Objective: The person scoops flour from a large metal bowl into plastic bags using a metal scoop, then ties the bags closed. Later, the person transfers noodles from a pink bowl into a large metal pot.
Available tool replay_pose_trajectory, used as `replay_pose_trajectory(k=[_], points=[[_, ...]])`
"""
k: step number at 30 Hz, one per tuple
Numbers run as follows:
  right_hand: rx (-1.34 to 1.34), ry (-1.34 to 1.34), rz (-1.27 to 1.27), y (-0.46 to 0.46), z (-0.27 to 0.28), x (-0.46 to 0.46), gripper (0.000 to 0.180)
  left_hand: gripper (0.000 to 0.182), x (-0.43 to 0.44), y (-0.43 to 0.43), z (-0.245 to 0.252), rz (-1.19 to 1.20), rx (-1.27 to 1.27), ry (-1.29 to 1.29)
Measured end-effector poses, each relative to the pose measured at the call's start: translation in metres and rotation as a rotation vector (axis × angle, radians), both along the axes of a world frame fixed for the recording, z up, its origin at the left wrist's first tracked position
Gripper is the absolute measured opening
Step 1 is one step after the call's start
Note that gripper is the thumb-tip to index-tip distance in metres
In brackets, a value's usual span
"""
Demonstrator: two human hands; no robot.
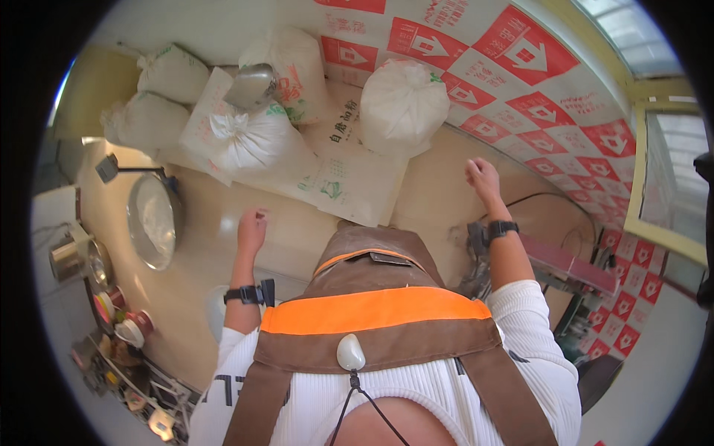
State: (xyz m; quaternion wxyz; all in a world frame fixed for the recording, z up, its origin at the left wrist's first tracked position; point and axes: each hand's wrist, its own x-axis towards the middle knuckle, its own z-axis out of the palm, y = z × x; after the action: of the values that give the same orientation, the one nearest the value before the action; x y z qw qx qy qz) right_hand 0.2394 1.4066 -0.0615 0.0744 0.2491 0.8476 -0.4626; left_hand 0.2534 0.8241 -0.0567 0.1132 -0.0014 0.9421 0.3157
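Both arms are held out from the body with the forearms bent forward. My left hand (254, 228) is loosely curled above the tiled floor, and no object shows in it. My right hand (481, 175) is closed in a loose fist, also with nothing visible in it. Ahead of me a tied white woven sack (256, 145) and a rounded white sack (404, 106) stand on flattened sacks (357, 173). A metal scoop (251, 86) rests on top of the tied sack. Behind it a taller white sack (298, 72) stands against the wall.
More white sacks (173, 72) lie at the far left. A large metal bowl (153, 223) with white contents stands left, beside a post-mounted box (107, 168). Tubs (134, 329) and a cluttered rack (139, 384) are lower left. At right are a reddish bench (569, 262) and a cable (546, 195).
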Motion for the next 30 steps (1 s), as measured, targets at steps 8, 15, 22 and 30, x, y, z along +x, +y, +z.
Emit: replay_pose_trajectory(k=[8, 15, 22, 30], points=[[0.301, 0.058, 0.549, -0.037, -0.023, -0.196, 0.018, 0.026, -0.083, 0.119, -0.032, -0.054, 0.179, -0.158], [0.648, 0.388, 0.821, -0.035, -0.104, -0.302, 0.032, 0.032, -0.163, 0.277, -0.083, -0.015, 0.141, -0.024], [0.245, 0.084, 0.898, -0.001, -0.141, -0.339, 0.022, 0.036, -0.228, 0.392, -0.123, 0.164, 0.124, 0.110], [0.123, 0.046, 0.997, 0.011, -0.140, -0.353, 0.025, 0.013, -0.271, 0.411, -0.138, 0.090, -0.127, 0.107]])
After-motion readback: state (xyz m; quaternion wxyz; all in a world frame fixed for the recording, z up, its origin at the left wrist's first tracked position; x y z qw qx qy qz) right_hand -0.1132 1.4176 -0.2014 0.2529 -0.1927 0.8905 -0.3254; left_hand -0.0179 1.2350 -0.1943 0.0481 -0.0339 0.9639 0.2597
